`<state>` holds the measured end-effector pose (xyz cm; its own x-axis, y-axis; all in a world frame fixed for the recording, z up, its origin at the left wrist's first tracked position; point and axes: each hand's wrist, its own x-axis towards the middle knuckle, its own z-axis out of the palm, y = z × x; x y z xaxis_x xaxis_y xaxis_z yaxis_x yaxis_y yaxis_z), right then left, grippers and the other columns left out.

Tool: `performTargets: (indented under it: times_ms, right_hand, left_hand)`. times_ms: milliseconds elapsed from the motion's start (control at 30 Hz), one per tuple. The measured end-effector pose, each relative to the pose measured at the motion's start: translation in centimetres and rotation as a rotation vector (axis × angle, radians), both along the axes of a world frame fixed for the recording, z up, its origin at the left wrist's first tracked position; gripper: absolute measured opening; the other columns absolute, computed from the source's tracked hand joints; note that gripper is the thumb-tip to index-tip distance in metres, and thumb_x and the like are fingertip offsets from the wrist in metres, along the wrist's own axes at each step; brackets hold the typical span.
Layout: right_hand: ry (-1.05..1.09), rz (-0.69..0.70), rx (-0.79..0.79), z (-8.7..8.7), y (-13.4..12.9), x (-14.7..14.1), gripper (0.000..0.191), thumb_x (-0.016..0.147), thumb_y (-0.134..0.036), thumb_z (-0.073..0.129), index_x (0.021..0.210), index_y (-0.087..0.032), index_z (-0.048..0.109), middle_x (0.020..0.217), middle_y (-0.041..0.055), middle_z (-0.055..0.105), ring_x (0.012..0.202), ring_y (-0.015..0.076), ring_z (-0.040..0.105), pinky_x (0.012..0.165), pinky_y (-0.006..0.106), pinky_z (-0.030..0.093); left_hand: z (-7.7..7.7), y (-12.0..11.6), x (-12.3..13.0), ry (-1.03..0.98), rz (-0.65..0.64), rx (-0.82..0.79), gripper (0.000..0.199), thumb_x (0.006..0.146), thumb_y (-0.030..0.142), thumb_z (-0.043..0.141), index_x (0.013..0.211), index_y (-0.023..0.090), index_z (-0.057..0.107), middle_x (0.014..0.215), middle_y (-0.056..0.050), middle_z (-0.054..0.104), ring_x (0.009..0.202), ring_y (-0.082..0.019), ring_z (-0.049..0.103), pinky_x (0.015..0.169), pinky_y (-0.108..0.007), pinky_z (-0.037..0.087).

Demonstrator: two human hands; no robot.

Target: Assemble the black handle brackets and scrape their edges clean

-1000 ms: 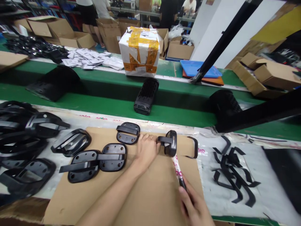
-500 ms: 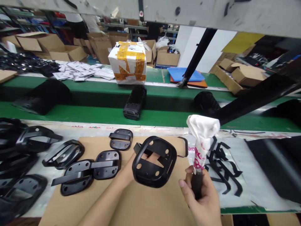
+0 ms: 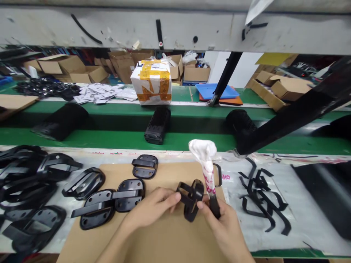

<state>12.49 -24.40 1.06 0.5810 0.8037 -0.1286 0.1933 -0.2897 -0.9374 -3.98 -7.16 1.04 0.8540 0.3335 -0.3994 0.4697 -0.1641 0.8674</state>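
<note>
My left hand [image 3: 152, 206] grips a black moulded plastic part [image 3: 190, 201], which is turned edge-on above a brown cardboard sheet [image 3: 170, 175]. My right hand [image 3: 222, 228] holds a black-handled tool [image 3: 214, 206] upright, its upper end wrapped in white and pink plastic film [image 3: 204, 157]. The wrapped shaft stands just right of the part, and my right fingers are close against it. Several similar black plates lie on the cardboard to the left, including one [image 3: 145, 166] and a joined pair [image 3: 109, 202]. The tool's tip is hidden by the wrapping.
A heap of black plates [image 3: 24, 175] lies at the left. Black plastic strips [image 3: 263, 201] sit on a white sheet at the right. Beyond runs a green conveyor [image 3: 109, 138] with black housings [image 3: 157, 125], then a taped carton [image 3: 150, 82] and a blue tray [image 3: 216, 91].
The black part has left the cardboard and is now in my left hand, turned edge-on. My right hand has raised the wrapped tool and brought it closer. The view has tilted upward.
</note>
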Motion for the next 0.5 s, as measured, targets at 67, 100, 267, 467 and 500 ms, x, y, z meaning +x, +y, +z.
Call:
performTargets:
  times_ms: [67,100,267,467,500]
  right_hand:
    - [0.090,-0.037,-0.015,-0.6,0.3,0.0,0.045,0.091,-0.061,0.067,0.079,-0.017,0.065,0.058,-0.0027,0.046,0.051,0.0112,0.040,0.048,0.022,0.035]
    - [0.166,-0.051,-0.024,-0.9,0.6,0.0,0.047,0.089,-0.064,0.067,0.082,-0.018,0.064,0.055,-0.0052,0.040,0.047,0.0095,0.034,0.043,0.021,0.031]
    - [0.506,-0.086,-0.039,-1.8,1.5,0.6,0.059,0.079,-0.072,0.073,0.096,-0.019,0.055,0.050,-0.0121,0.031,0.038,0.0053,0.024,0.034,0.017,0.020]
    - [0.534,-0.085,-0.029,-2.3,1.7,0.9,0.060,0.079,-0.072,0.074,0.098,-0.020,0.052,0.049,-0.0140,0.031,0.038,0.0047,0.023,0.032,0.015,0.021]
    - [0.524,-0.080,-0.026,-2.4,1.8,0.9,0.060,0.080,-0.072,0.073,0.099,-0.020,0.051,0.049,-0.0139,0.031,0.038,0.0049,0.023,0.032,0.015,0.022]
  left_hand:
    - [-0.8,-0.3,-0.1,-0.028,-0.021,0.014,0.035,0.095,0.051,0.051,0.082,0.019,0.056,0.077,0.002,0.057,0.072,-0.015,0.052,0.066,-0.025,0.038]
    - [-1.3,-0.5,0.0,-0.028,0.012,0.070,0.027,0.092,0.046,0.057,0.085,0.020,0.055,0.079,0.002,0.057,0.073,-0.015,0.052,0.065,-0.025,0.038]
    - [-2.8,-0.7,1.9,-0.023,0.167,0.511,0.015,0.078,0.025,0.062,0.088,0.024,0.050,0.085,0.001,0.061,0.075,-0.018,0.057,0.066,-0.028,0.039]
    - [-3.7,0.8,3.8,-0.071,0.121,0.749,0.008,0.083,0.024,0.061,0.086,0.023,0.053,0.085,-0.001,0.067,0.080,-0.021,0.063,0.070,-0.029,0.042]
    - [-4.2,1.0,4.1,-0.074,0.100,0.802,0.005,0.087,0.024,0.059,0.083,0.023,0.055,0.083,-0.002,0.068,0.080,-0.022,0.064,0.072,-0.030,0.043]
